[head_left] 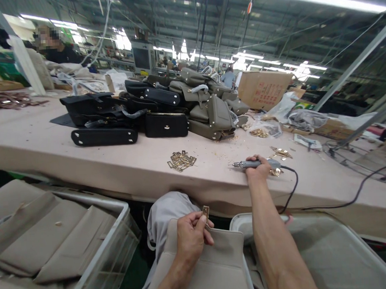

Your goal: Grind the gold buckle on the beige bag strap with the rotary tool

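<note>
A small gold metal plate [205,211] is pinched between the thumb and fingers of my left hand [192,235], above a beige leather bag piece [219,260] lying across my lap. My right hand [259,168] is wrapped round a grey electric screwdriver [274,163] at the table's front part, its tip pointing left. A black cord runs from the tool's right end. Left of the tool, a pile of gold rectangular frames [182,161] lies on the table [142,165]. More gold pieces [282,152] lie just behind and beside my right hand.
Black bags [104,137] and olive bags [220,116] are heaped at the table's middle. A crate [115,210] of beige leather pieces stands at lower left, a pale bin [329,240] at lower right. Behind are a cardboard box [263,90], plastic bags and a person [58,50].
</note>
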`<state>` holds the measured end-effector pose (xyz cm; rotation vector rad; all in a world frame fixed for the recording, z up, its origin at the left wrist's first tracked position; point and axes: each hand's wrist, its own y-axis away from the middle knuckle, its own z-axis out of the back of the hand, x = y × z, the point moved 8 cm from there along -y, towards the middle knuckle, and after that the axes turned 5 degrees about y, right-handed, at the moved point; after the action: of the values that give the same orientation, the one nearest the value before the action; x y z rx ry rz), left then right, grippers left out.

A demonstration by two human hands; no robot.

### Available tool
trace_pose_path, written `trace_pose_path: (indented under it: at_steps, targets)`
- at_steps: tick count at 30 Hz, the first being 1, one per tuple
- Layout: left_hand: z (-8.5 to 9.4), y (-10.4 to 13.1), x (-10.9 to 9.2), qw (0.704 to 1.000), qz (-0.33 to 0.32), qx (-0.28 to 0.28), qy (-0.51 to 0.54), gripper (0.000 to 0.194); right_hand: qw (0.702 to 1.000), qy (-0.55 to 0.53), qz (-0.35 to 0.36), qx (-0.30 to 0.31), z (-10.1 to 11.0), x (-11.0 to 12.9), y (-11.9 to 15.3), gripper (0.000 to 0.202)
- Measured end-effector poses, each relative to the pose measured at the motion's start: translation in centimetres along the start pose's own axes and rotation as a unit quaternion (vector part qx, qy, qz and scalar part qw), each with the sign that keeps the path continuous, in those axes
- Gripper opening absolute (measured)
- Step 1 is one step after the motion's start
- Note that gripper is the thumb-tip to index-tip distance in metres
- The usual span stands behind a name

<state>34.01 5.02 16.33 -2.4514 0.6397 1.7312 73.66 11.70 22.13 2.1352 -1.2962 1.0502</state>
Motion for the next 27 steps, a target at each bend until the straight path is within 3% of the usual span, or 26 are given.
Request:
trace_pose_path:
  at_steps: [7, 27]
  targets:
    - [0.0, -0.1, 0.0, 1.000, -0.002, -0.003, 0.005, 0.038, 0.999, -0.031, -0.002, -0.042, -1.8, -2.3, 0.3, 0.023]
    - [-0.4, -0.3, -0.3, 1.000, 0.021, -0.005, 0.011, 0.039, 0.999, -0.044, -0.001, -0.032, -1.5, -2.6, 0.3, 0.018]
